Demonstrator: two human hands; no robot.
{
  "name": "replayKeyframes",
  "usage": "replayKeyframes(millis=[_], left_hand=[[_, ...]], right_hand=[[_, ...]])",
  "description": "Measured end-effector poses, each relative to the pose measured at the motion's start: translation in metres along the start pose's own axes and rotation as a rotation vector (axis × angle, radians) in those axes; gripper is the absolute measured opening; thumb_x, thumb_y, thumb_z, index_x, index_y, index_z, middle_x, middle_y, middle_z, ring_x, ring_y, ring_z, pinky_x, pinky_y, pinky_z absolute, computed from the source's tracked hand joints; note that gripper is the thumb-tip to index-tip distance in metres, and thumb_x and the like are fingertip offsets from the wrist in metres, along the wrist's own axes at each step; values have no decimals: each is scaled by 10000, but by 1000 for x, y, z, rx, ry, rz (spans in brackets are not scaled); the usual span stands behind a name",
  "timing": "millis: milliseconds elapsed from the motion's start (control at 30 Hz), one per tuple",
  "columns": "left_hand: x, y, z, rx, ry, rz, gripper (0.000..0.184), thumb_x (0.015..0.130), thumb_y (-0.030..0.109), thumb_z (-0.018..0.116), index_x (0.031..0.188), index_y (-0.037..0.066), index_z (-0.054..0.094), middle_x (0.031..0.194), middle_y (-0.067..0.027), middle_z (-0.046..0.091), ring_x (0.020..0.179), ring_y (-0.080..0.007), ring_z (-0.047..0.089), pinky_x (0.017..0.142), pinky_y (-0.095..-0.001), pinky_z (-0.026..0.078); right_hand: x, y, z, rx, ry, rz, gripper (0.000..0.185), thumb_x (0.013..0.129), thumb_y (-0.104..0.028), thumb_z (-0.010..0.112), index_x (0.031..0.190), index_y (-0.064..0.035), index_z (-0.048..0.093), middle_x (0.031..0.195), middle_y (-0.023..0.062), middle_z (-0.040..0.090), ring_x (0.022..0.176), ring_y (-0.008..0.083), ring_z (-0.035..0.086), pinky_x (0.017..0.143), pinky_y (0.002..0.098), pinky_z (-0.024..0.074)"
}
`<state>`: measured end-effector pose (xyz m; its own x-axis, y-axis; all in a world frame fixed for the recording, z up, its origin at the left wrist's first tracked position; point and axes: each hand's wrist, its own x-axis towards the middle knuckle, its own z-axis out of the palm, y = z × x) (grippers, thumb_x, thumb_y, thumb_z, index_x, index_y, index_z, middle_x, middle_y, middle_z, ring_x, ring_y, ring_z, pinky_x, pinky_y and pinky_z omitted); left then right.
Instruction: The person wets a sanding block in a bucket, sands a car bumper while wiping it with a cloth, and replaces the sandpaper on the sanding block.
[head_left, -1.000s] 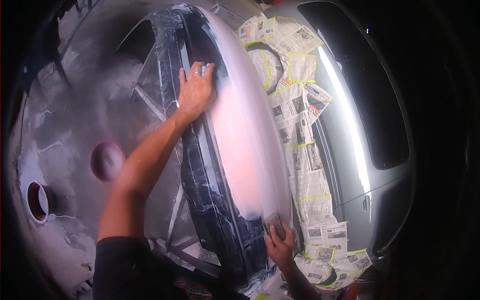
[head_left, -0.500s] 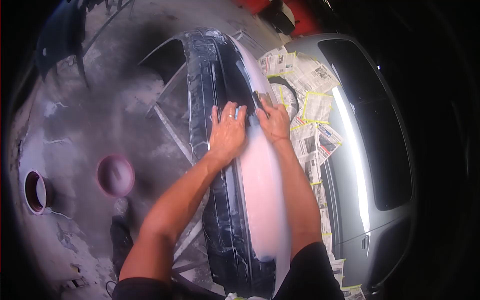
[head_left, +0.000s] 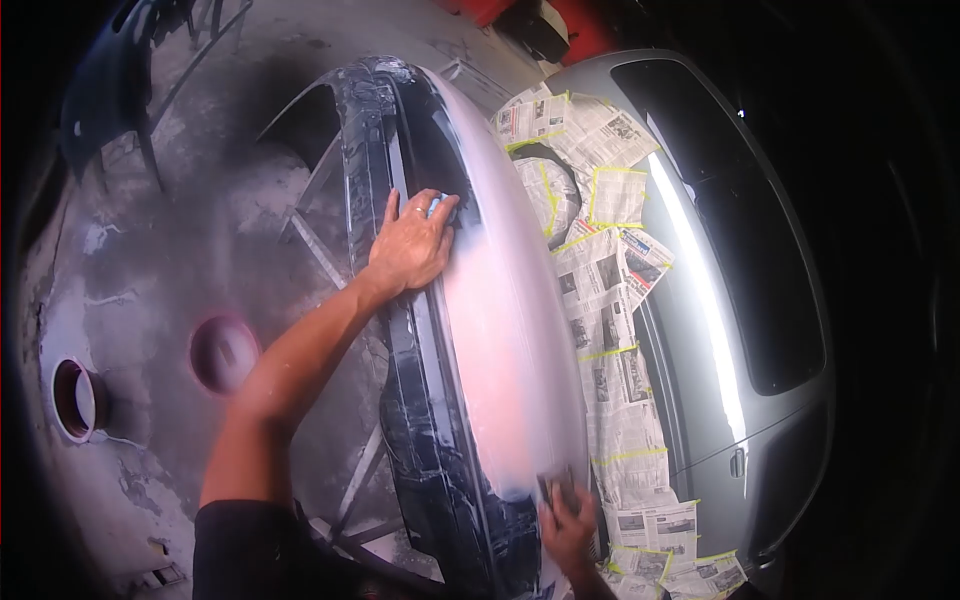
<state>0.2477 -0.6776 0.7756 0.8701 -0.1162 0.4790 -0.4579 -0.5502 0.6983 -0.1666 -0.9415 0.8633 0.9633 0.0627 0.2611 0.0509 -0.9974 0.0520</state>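
Note:
A car bumper (head_left: 505, 330), black with a pink and whitish filled surface, lies lengthwise in front of me on a metal stand (head_left: 322, 255). Up on its black inner strip rests my left hand (head_left: 415, 245), fingers bent over a small light blue piece (head_left: 437, 206), perhaps cloth or sponge, mostly hidden under them. Near the close end of the bumper, at its right side, my right hand (head_left: 570, 525) grips a dark piece of sandpaper (head_left: 553, 484) flat against the surface; hand and paper are slightly blurred.
To the right stands a grey car (head_left: 690, 400), its lower side masked with newspaper (head_left: 610, 300) and yellow tape. Two round tubs, a pink one (head_left: 222, 355) and a darker one (head_left: 76, 400), sit on the floor at left. Another dark panel (head_left: 115, 90) stands far left.
My right hand has slid with the sandpaper from beside my left hand down to the bumper's close end. My left hand stays on the same part of the bumper; the view has shifted a little.

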Motion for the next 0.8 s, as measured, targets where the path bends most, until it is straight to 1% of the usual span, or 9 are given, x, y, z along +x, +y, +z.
replayKeyframes(millis=[133, 233, 333, 433, 500, 533, 667, 767, 800], left_hand=[[2, -1, -1, -57, 2, 14, 461, 979, 195, 476, 1428, 96, 443, 1435, -218, 465, 1404, -369, 393, 1212, -600, 154], [5, -4, 3, -46, -2, -2, 455, 978, 195, 481, 1420, 94, 450, 1433, -221, 465, 1402, -367, 397, 1210, -598, 161], [7, -7, -3, -40, -25, 20, 455, 979, 210, 479, 1423, 116, 448, 1429, -214, 470, 1406, -363, 393, 1210, -588, 165], [14, -11, 3, -15, 5, -5, 475, 980, 241, 467, 1445, 153, 429, 1457, -183, 463, 1420, -343, 383, 1219, -570, 151], [4, -11, 10, 3, -35, -19, 490, 982, 263, 455, 1462, 171, 417, 1487, -168, 447, 1438, -330, 365, 1225, -558, 138], [9, -11, 8, 29, -34, -18, 495, 983, 273, 450, 1467, 176, 415, 1503, -164, 436, 1448, -323, 355, 1228, -553, 134], [10, -17, 14, 90, -1, 43, 477, 995, 258, 445, 1461, 157, 431, 1486, -178, 450, 1426, -344, 386, 1215, -581, 166], [13, -11, 15, 92, 4, 27, 480, 991, 243, 447, 1463, 160, 431, 1488, -178, 445, 1425, -344, 386, 1217, -585, 160], [12, -10, 15, 101, -7, 14, 478, 989, 236, 451, 1460, 156, 435, 1487, -178, 446, 1425, -343, 387, 1217, -586, 162]], right_hand=[[289, -47, 56, 75, 78, -264, 440, 834, -176, 763, 1262, -107, 691, 1121, 207, 590, 1042, 377, 581, 909, 442, 495], [480, -96, 116, 38, 102, -291, 378, 849, -263, 665, 1207, -150, 718, 1020, 262, 639, 1046, 398, 591, 895, 468, 486], [547, -105, 142, -20, 171, -250, 404, 857, -311, 647, 1222, -147, 708, 1043, 270, 636, 1077, 423, 577, 935, 479, 471], [467, -96, 107, 58, 28, -149, 405, 867, -297, 655, 1241, -150, 700, 1091, 259, 603, 1074, 432, 571, 951, 472, 464], [359, -64, 85, 121, 92, -231, 410, 872, -268, 682, 1267, -155, 689, 1110, 246, 573, 1054, 420, 576, 949, 462, 468], [294, -53, 66, 100, 101, -202, 423, 870, -243, 722, 1282, -155, 693, 1084, 215, 587, 1047, 366, 575, 943, 415, 468], [20, -32, -7, 46, 17, 47, 430, 819, -111, 774, 1234, -28, 697, 1234, 237, 589, 1096, 392, 592, 960, 449, 488], [-161, -5, -16, -20, 53, 203, 387, 798, -107, 781, 1166, -5, 712, 1201, 276, 544, 1082, 429, 587, 924, 478, 500], [-173, -3, -15, -37, 55, 220, 389, 796, -107, 783, 1163, -2, 711, 1199, 277, 541, 1078, 428, 587, 924, 476, 498]])
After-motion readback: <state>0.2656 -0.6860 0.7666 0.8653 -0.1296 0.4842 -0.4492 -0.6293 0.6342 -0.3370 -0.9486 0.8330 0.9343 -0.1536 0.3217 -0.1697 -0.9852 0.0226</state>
